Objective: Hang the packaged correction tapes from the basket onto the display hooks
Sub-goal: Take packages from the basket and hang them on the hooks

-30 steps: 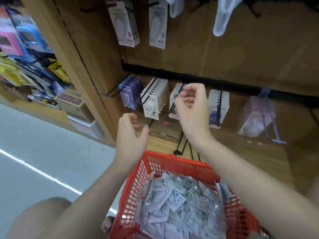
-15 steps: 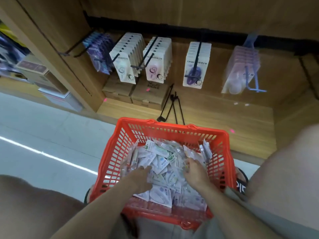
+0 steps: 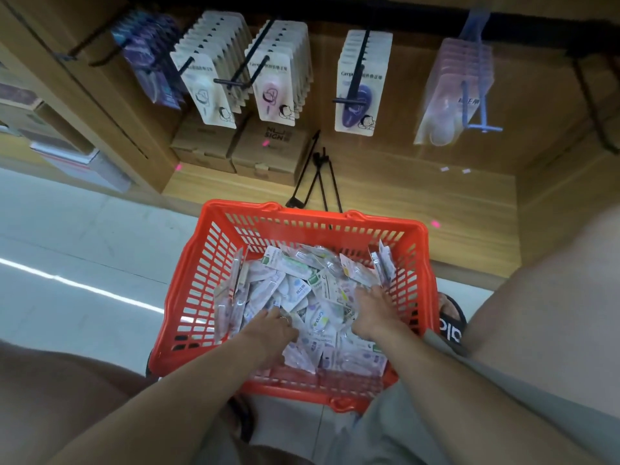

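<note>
A red slotted plastic basket [image 3: 198,297] holds a loose heap of glossy, flat packaged correction tapes [image 3: 302,290]. Both hands are sunk in the heap: the left hand [image 3: 273,325] near its middle, the right hand [image 3: 374,310] toward the basket's right wall. Whether either hand grips a pack cannot be told. Black wire display hooks [image 3: 355,72] carry rows of carded packs above.

One red basket [image 3: 303,226] holds a heap of packets [image 3: 302,293], too many and too jumbled to count, and two hands, left [image 3: 273,327] and right [image 3: 374,308], are in it. Five hooks [image 3: 354,75] carry hung stock, and two cardboard boxes [image 3: 265,152] sit on the shelf [image 3: 402,196] below.
</note>
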